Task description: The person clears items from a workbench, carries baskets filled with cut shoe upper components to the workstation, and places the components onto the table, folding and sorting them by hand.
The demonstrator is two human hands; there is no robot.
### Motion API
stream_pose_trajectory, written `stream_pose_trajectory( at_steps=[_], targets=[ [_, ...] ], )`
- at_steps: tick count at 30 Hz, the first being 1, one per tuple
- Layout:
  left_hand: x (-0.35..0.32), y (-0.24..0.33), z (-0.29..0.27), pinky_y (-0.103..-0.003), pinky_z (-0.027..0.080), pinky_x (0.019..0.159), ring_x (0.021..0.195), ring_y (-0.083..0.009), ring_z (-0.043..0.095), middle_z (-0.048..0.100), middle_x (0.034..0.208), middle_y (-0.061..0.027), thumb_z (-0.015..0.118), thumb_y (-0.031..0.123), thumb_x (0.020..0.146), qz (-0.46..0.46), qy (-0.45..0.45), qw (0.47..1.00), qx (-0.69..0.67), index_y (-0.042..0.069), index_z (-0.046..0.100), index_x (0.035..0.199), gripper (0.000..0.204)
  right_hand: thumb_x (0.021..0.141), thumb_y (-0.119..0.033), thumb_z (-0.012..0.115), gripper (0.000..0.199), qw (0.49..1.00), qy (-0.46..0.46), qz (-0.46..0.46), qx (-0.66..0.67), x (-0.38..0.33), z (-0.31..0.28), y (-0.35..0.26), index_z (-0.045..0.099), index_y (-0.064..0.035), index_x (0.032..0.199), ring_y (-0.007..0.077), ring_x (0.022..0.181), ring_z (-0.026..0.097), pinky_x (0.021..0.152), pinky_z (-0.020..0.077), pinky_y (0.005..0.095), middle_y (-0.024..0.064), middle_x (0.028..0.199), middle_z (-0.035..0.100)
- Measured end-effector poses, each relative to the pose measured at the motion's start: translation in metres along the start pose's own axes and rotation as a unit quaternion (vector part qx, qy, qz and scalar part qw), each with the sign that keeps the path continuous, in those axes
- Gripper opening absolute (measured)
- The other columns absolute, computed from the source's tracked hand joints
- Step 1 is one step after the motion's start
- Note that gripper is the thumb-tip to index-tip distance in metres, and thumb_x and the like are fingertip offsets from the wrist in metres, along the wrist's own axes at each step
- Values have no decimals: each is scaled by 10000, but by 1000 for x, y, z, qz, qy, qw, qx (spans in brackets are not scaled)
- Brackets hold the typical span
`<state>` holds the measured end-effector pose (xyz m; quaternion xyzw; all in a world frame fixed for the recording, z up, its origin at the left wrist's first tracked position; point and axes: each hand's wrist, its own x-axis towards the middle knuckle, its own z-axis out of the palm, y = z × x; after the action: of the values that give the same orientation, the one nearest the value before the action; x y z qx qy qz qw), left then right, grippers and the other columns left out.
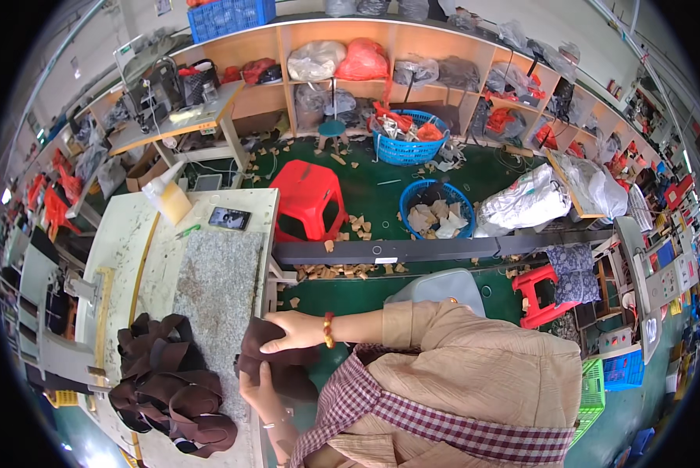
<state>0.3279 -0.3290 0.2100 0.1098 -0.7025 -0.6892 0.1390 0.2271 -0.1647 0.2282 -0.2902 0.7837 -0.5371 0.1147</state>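
Note:
My right hand (291,331), with a beaded bracelet at its wrist, grips the upper part of a dark brown soft piece (252,339) with the thumb on top. Below it, my left hand (262,394), wearing a thin bangle, pinches the same piece at its near side. The piece hangs over the table's right edge, and its lower part falls below my hands. Its exact kind is unclear. On the white table (159,261) lies a grey speckled mat (217,273). A heap of similar dark brown curved pieces (170,382) rests to the left of my hands.
At the table's far end are a plastic bottle (167,195), a phone (230,218) and green-handled snips (187,232). A red stool (307,191) stands beyond the table's right edge. Blue baskets (412,148) and scattered scraps (350,271) are on the green floor before bag-filled shelves (393,35).

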Motion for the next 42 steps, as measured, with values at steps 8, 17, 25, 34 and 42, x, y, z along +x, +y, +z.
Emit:
stream_pose_trajectory(
  at_steps=[8,17,25,34,42],
  targets=[
    [26,-6,55,-265,467,710,786,-106,555,638,908,-56,633,43,818,-11,-62,996,56,-31,598,998,198,765,-706,491,827,966,-85,197,141,29,-53,41,612,109,833,207,740,543,616,408,339,141,814,592],
    [91,-17,102,-351,397,941,1091,-211,504,529,1201,-149,461,303,940,-79,-58,994,-47,-49,507,1220,451,798,-277,673,334,896,13,129,424,64,-161,91,622,13,955,97,788,530,680,395,251,23,897,606],
    [145,-7,190,-370,314,1016,1186,-220,439,467,1285,-127,390,323,936,-124,-30,969,-211,14,470,1275,466,836,-386,620,660,984,-79,-4,161,80,-181,84,376,66,1252,230,1114,462,952,359,327,175,1186,495],
    [193,-28,230,-355,283,1047,1255,-235,359,364,1364,-111,468,121,915,-159,-79,926,-334,62,299,1378,497,793,-368,589,370,984,20,-103,-144,102,-213,110,492,-11,794,370,732,520,627,395,466,211,788,536],
    [227,-13,225,-315,319,1009,1257,-187,350,309,1408,-79,440,135,923,-126,-113,897,-409,107,214,1423,550,833,-145,531,489,967,-50,101,228,160,-243,138,375,9,1270,211,1114,491,938,391,314,148,1199,497]
  ],
)
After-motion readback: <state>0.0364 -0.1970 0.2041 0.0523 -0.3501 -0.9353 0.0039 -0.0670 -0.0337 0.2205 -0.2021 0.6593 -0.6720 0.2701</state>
